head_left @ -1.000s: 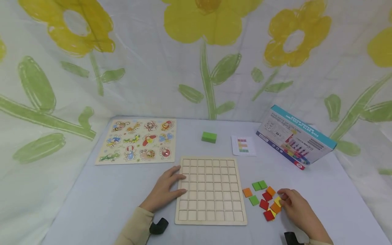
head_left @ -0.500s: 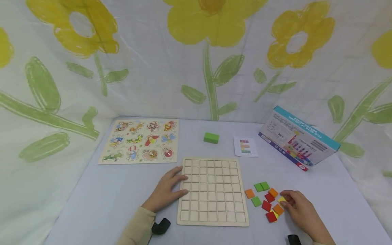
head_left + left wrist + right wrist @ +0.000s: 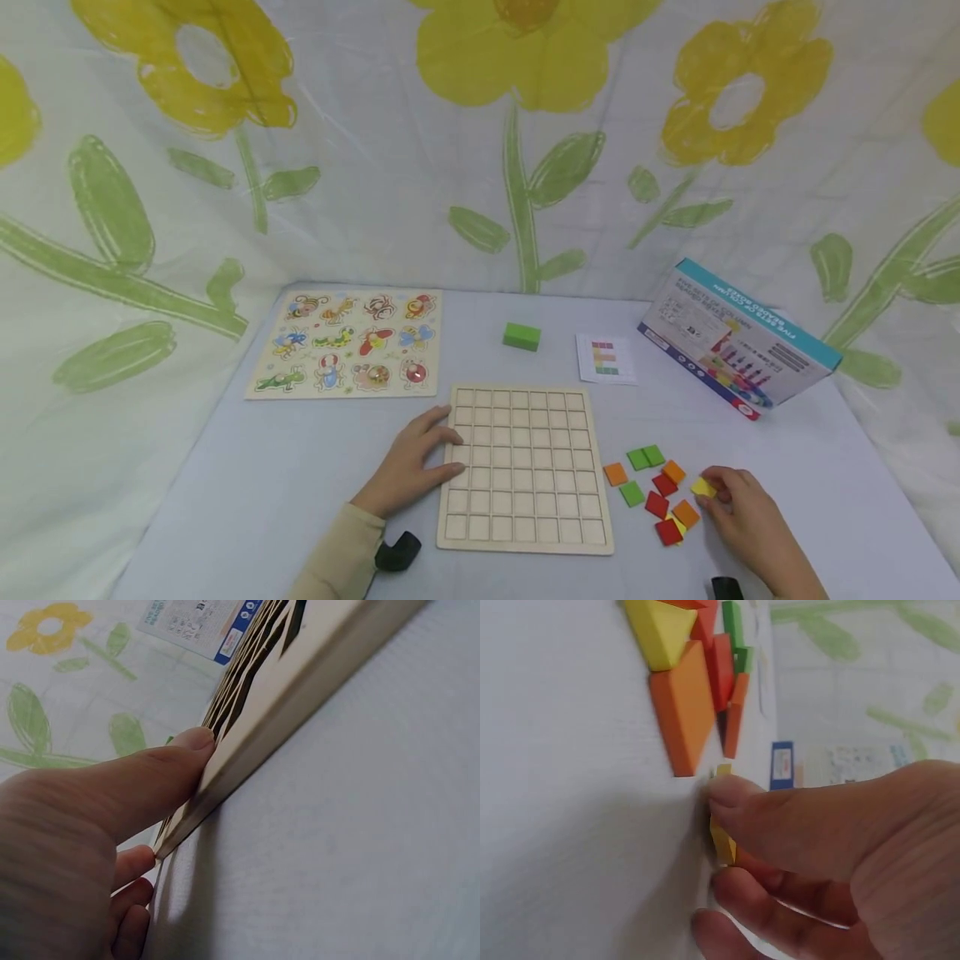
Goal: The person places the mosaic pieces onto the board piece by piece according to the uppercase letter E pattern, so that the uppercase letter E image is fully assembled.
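Note:
My left hand (image 3: 411, 465) rests at the left edge of a wooden grid board (image 3: 525, 467), its thumb and fingertips on the rim. The left wrist view shows the thumb (image 3: 161, 776) lying along the board's edge. My right hand (image 3: 746, 512) pinches a yellow square tile (image 3: 702, 487) between thumb and fingers, close over the table. In the right wrist view that yellow tile (image 3: 724, 840) stands partly hidden behind the thumb. Beside it lie loose tiles: orange (image 3: 686, 513), red (image 3: 656, 504) and green (image 3: 632, 493), with another yellow one (image 3: 679, 527) partly under a red tile.
At the back left lies an insect puzzle board (image 3: 348, 343). A green block (image 3: 521, 337) and a pattern card (image 3: 607, 358) are behind the grid board. A printed box (image 3: 738, 342) stands at the back right, before a flowered curtain (image 3: 390, 167).
My right hand has drawn the yellow tile slightly to the right, away from the orange and red tiles. The left hand stays on the board; the head view has shifted a little.

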The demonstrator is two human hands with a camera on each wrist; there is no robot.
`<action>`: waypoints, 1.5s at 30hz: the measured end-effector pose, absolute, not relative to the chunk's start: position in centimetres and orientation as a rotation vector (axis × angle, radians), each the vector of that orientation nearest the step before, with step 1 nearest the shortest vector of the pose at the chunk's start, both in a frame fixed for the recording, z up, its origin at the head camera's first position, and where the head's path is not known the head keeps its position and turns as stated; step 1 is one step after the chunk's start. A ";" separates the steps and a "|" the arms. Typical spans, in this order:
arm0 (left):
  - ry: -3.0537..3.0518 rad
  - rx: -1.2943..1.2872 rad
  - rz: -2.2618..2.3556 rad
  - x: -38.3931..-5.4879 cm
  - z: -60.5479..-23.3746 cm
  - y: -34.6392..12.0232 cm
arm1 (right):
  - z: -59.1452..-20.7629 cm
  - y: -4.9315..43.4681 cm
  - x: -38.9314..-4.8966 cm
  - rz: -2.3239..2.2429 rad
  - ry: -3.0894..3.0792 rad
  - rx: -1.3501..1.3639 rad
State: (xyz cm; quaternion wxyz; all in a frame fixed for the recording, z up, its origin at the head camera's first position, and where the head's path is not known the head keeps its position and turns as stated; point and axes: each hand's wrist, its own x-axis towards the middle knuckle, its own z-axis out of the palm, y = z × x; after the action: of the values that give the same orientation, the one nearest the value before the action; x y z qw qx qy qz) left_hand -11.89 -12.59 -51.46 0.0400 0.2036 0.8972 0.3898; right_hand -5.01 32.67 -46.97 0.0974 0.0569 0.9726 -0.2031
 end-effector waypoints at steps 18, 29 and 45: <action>2.762 0.579 1.163 -11.9 -51.5 -12.5 | -44.2 21.7 -10.9 -0.946 2.974 -0.652; 2.759 0.632 1.181 -11.9 -51.6 -12.6 | -47.3 14.4 -16.4 -1.028 2.793 -0.855; 2.764 0.596 1.153 -11.8 -51.4 -12.5 | -48.2 12.3 -17.1 -0.824 2.820 -0.854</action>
State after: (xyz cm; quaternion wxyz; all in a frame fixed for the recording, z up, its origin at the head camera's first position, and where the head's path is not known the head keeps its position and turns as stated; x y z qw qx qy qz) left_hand -11.78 -12.45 -51.42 0.0439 0.1949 0.9044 0.3770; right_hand -17.15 12.28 -48.20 0.0407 -0.2789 0.9209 -0.2692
